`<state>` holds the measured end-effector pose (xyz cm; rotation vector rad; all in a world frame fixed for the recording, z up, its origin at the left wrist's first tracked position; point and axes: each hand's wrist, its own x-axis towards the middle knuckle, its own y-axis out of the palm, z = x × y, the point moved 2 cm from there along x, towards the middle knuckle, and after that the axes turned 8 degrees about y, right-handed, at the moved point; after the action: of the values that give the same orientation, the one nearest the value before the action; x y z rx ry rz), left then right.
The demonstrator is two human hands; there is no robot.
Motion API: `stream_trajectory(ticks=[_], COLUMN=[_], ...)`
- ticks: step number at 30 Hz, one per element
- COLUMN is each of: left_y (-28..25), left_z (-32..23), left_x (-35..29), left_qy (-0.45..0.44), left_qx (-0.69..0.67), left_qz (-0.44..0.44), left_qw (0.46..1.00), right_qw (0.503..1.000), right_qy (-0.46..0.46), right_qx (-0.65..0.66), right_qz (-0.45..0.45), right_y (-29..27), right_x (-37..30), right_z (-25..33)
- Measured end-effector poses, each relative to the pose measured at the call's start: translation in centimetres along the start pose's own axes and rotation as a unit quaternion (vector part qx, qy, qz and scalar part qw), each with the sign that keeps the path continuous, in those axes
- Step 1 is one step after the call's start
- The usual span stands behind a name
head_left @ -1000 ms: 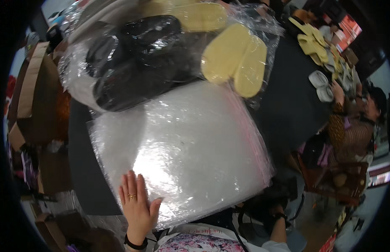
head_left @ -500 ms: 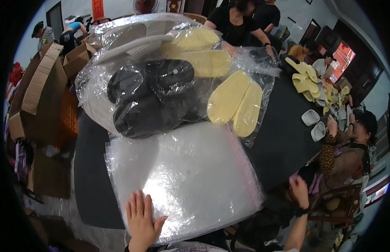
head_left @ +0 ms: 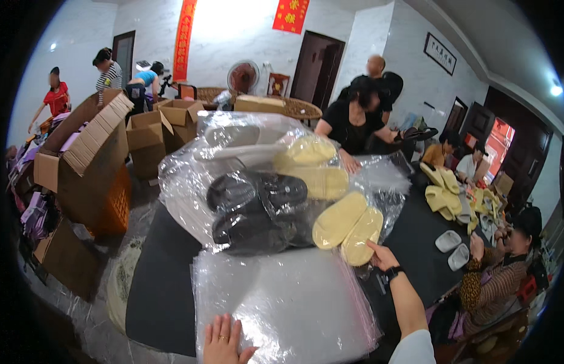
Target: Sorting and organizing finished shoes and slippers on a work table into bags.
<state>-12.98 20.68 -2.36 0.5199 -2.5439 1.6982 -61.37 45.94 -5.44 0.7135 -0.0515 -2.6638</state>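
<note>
My left hand (head_left: 226,341) lies flat, fingers spread, on a stack of clear plastic bags (head_left: 276,297) at the table's near edge. With my right hand (head_left: 385,258) I grip the near end of a yellow slipper (head_left: 362,236), thumb on top; the fingers beneath are partly hidden. A second yellow slipper (head_left: 339,221) lies against it. Left of that pair, black slippers (head_left: 245,224) sit in clear plastic. Behind them are bagged pale grey slippers (head_left: 239,150) and more bagged yellow slippers (head_left: 321,182).
The dark table (head_left: 166,285) carries the pile. A co-worker (head_left: 361,115) stands across it, one hand on the plastic and a dark slipper in the other. At right, another person (head_left: 494,267) sits near grey slippers (head_left: 452,249) and heaped yellow slippers (head_left: 442,200). Cardboard boxes (head_left: 94,170) stand left.
My right hand has moved forward from the lower right onto the yellow slipper. My left hand stays flat on the bags. The view has tilted up, and the co-worker opposite now holds up a dark slipper.
</note>
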Motion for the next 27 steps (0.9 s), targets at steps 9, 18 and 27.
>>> stream_trajectory(ticks=[9, 18, 27], left_y=[0.0, -0.1, 0.1], left_z=[0.2, 0.2, 0.0], left_x=[-0.2, -0.6, -0.8], left_qy=[0.012, 0.006, 0.004], left_qx=[0.008, -0.005, -0.012], left_qz=[-0.032, -0.030, -0.018], left_qw=[0.999, 1.000, 1.000], right_qw=[0.999, 0.989, 0.904], right_qy=[-0.011, -0.046, -0.417], right_qx=[0.019, 0.137, -0.095], right_qz=[0.043, -0.004, -0.002], right_y=[1.3, 3.3, 10.2], right_x=[-5.5, -1.5, -15.5], right_z=[5.9, 4.8, 11.7])
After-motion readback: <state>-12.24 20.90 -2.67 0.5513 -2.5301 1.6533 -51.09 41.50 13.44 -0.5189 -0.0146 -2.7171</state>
